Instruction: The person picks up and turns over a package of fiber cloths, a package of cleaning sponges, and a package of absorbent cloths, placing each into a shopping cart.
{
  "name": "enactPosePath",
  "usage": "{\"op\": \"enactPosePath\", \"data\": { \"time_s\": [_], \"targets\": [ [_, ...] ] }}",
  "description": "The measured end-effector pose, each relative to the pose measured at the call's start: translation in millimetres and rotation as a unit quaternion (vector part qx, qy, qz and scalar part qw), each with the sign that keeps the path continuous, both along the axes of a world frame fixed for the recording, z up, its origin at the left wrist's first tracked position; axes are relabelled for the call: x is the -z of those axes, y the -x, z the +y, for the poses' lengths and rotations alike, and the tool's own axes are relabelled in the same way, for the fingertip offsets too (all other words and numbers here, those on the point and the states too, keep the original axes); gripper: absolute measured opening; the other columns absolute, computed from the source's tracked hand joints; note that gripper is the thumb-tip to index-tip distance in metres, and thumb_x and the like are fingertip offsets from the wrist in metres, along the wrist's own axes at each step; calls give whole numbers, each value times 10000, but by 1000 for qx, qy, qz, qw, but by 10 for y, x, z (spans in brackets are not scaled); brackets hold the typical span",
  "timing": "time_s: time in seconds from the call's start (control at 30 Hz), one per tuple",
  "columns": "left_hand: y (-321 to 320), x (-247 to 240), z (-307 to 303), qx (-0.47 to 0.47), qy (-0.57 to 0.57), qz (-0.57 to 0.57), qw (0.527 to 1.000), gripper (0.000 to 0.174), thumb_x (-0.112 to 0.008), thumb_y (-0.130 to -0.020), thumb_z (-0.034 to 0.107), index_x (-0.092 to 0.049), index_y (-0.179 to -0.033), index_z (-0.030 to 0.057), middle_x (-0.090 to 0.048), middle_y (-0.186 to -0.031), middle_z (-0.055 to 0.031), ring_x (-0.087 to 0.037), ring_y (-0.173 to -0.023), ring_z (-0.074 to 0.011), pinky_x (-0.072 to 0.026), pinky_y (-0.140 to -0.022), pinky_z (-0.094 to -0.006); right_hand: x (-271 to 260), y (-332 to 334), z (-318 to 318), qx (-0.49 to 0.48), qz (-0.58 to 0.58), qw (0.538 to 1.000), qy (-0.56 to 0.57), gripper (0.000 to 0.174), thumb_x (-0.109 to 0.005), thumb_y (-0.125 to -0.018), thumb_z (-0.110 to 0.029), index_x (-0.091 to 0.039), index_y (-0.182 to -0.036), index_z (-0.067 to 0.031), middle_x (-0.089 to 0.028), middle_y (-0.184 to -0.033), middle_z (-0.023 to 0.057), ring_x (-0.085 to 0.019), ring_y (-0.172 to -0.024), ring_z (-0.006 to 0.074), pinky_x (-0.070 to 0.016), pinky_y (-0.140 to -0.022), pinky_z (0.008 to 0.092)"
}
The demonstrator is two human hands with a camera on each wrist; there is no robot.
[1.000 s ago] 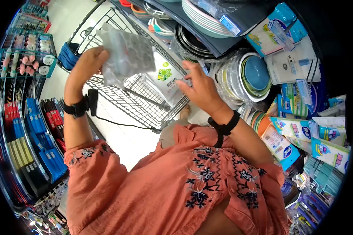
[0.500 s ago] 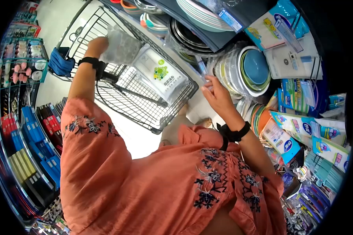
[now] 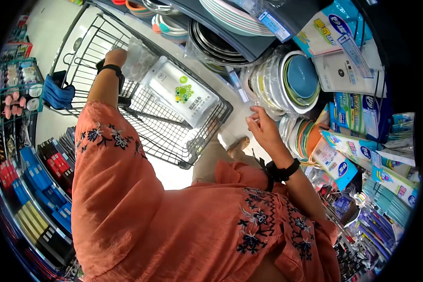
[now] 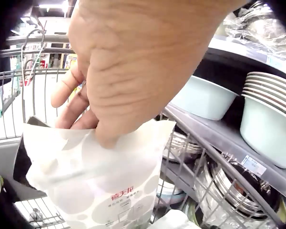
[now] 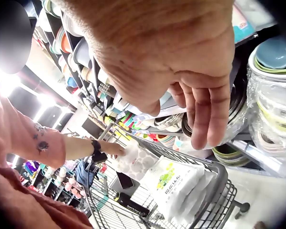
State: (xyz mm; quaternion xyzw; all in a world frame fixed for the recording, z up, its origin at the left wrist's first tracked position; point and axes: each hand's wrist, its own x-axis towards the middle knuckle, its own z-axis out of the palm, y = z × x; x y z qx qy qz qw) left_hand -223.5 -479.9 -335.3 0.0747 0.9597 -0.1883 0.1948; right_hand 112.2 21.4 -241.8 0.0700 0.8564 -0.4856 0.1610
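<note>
The left hand [image 3: 116,58] pinches the top edge of a whitish, circle-patterned bag [image 3: 140,61] inside the shopping cart. Thumb and fingers grip that bag [image 4: 105,186] in the left wrist view, where red characters show on it. Beside it lies a white package with a green dotted print [image 3: 183,90], also seen in the right wrist view [image 5: 174,183]. To the right of the cart, the right hand [image 3: 266,133] hangs in the air, fingers loosely bent and holding nothing.
The cart's wire rim [image 3: 225,104] runs close to shelves of stacked basins [image 3: 301,77] and packaged cloths [image 3: 329,28]. A blue cloth [image 3: 58,91] hangs at its handle. In the right wrist view, a black cylinder [image 5: 131,204] and a dark flat object [image 5: 124,181] lie in the cart.
The left hand has lowered the patterned bag into the far left part of the cart. The right hand has moved away from the white package, to the right and down.
</note>
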Motion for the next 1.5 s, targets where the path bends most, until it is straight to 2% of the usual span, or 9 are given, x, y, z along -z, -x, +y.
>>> {"op": "enactPosePath", "data": {
  "time_s": [0.4, 0.63, 0.67, 0.73, 0.9, 1.13, 1.2, 1.37, 1.5],
  "targets": [
    [-801, 268, 342, -49, -303, 110, 945, 374, -574, -956, 353, -593, -1206, 75, -692, -1117, -210, -654, -1049, -415, -526, -891, -509, 113, 99, -74, -20, 21, 1000, 2, 364, -668, -943, -192, -551, -1236, -11, -691, -944, 187, -663, -737, 300, -523, -698, 382],
    [-2584, -28, 1759, -95, -592, -336, 726, 186, -561, -940, 134, -664, -1031, 9, -711, -937, -170, -708, -828, -246, -564, -734, -365, 195, 120, -29, -51, -6, 999, -2, 358, -657, -953, -237, -568, -1206, 0, -697, -975, 221, -692, -841, 342, -541, -757, 392],
    [-2766, 114, 1865, 92, -523, -308, 789, 198, -514, -963, 148, -648, -1019, 13, -693, -966, -216, -696, -877, -330, -546, -780, -414, 192, 119, -19, -54, -13, 998, -4, 359, -658, -953, -238, -568, -1206, 0, -698, -975, 220, -691, -838, 341, -540, -756, 393],
    [-3093, 325, 2009, -8, -485, -339, 806, 280, -474, -996, 233, -628, -1071, 11, -671, -1031, -271, -648, -1004, -436, -497, -879, -487, 185, 112, -4, -58, -27, 998, -7, 361, -659, -954, -241, -568, -1207, 0, -699, -974, 217, -690, -834, 337, -539, -754, 394],
    [-3324, 1269, 2125, -116, -506, -410, 750, 390, -459, -1044, 299, -576, -1300, 28, -652, -1232, -233, -601, -1216, -342, -458, -1007, -406, 170, 74, 57, -51, -44, 998, -9, 365, -653, -957, -253, -569, -1207, 1, -700, -960, 209, -687, -820, 328, -536, -756, 397],
    [-3324, 1234, 2380, -71, -558, -360, 745, 658, -215, -1091, 458, -370, -1480, -49, -486, -1441, -313, -430, -1398, -383, -305, -1167, -394, 168, -51, 117, -33, -63, 997, -25, 371, -632, -966, -268, -570, -1210, 5, -700, -943, 204, -687, -832, 327, -535, -764, 399],
    [-3325, 1546, 2390, 36, -433, -354, 828, 510, -176, -1109, 264, -279, -1510, -34, -469, -1452, -314, -452, -1374, -406, -340, -1150, -407, 198, -107, 130, -30, -68, 997, -23, 372, -630, -966, -268, -569, -1211, 6, -700, -942, 204, -686, -837, 329, -534, -766, 399],
    [-3421, 2379, 2309, 318, -400, -26, 859, 342, -356, -1081, 214, -490, -1371, 91, -661, -1228, -222, -676, -1085, -295, -508, -959, -335, 272, -206, 134, -21, -92, 995, -13, 374, -627, -970, -269, -566, -1210, 11, -697, -945, 203, -684, -839, 329, -532, -767, 397],
    [-3420, 2760, 2299, 347, -348, 109, 864, 406, -408, -1053, 302, -510, -1382, 86, -606, -1322, -194, -584, -1202, -298, -442, -1035, -349, 249, -245, 111, -22, -92, 995, -32, 367, -628, -971, -271, -573, -1196, 15, -692, -940, 200, -681, -840, 326, -530, -768, 396]
  ]
}}
